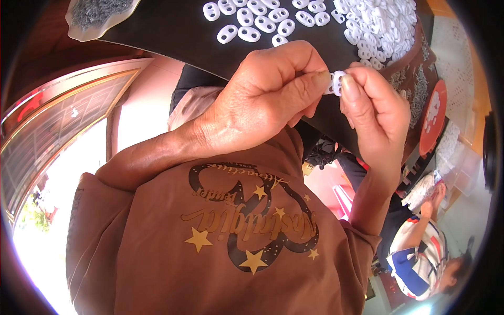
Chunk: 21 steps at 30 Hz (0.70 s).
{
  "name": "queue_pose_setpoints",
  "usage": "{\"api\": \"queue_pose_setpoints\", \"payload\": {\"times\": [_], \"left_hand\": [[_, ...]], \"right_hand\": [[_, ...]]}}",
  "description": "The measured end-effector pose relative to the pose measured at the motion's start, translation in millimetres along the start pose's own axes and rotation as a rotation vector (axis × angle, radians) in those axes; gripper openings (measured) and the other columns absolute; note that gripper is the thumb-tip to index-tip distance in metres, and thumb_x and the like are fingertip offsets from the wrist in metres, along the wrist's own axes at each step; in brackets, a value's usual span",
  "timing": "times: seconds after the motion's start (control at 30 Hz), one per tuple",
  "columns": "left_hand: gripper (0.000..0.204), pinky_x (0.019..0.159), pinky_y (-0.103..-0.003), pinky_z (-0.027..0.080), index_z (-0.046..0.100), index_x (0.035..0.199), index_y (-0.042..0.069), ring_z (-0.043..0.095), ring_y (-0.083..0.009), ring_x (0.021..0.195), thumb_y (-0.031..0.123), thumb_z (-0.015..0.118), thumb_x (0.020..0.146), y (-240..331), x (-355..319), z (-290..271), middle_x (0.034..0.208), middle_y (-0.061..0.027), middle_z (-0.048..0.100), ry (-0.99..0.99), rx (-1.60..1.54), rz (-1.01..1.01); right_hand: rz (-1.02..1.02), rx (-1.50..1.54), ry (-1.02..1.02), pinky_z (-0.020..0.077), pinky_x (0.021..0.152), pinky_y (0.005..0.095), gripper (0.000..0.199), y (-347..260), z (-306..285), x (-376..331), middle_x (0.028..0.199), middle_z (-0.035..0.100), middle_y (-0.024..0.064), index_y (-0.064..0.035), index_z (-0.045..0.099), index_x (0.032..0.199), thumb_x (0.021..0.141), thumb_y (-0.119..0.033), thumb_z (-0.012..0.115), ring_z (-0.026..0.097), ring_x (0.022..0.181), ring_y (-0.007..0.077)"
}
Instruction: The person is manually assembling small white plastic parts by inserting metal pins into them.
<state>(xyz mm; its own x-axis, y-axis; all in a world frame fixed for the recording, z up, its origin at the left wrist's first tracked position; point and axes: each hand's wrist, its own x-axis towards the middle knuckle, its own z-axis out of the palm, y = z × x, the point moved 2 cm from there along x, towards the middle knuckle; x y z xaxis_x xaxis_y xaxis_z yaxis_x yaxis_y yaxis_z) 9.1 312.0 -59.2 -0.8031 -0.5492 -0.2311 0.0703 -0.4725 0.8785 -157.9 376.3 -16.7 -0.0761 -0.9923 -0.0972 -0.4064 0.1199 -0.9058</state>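
Over the near edge of the dark table, both of my hands meet at a small white plastic cord lock (337, 83), an oval piece with two round holes. My left hand (262, 97) pinches its left side between thumb and forefinger. From the right, my right hand (375, 105) grips the other side with thumb and bent forefinger. The fingertips cover part of the piece, so whether it is one part or two pressed together I cannot tell. Beyond my hands, several similar white cord locks (264, 24) lie spread on the tabletop.
A dense heap of white pieces (380, 29) lies at the far right. Small grey metal bits, like springs, fill a pale tray (84, 34) at the far left; more springs (418, 86) lie at right. Beside the table are a red dish (431, 134) and another person (420, 252).
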Motion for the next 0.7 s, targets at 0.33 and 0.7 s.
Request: {"api": "queue_pose_setpoints", "payload": {"times": [0.33, 0.7], "left_hand": [[0.017, 0.070, -0.025, 0.049, 0.062, 0.096, 0.000, 0.060, -0.0110, 0.074, 0.015, 0.055, 0.103, 2.9, 4.6, 3.1, 0.084, -0.0050, 0.063, 0.005, -0.124, -0.070], [0.023, 0.061, -0.023, 0.051, 0.061, 0.089, -0.003, 0.061, -0.0076, 0.068, 0.015, 0.057, 0.102, -1.0, 9.3, 8.7, 0.075, -0.0048, 0.065, 0.035, -0.106, 0.001]], "right_hand": [[-0.410, -0.456, 0.050, 0.0490, 0.062, 0.0257, 0.028, 7.1, 1.1, -3.7, 0.087, 0.061, 0.0092, 0.0027, 0.063, 0.108, 0.084, -0.002, 0.076, 0.059, 0.071, 0.0185], [-0.397, -0.523, 0.026, 0.0530, 0.057, 0.0303, 0.033, 1.6, 5.1, -4.2, 0.092, 0.061, 0.0107, 0.0022, 0.063, 0.109, 0.077, 0.004, 0.072, 0.062, 0.071, 0.0201]]}}
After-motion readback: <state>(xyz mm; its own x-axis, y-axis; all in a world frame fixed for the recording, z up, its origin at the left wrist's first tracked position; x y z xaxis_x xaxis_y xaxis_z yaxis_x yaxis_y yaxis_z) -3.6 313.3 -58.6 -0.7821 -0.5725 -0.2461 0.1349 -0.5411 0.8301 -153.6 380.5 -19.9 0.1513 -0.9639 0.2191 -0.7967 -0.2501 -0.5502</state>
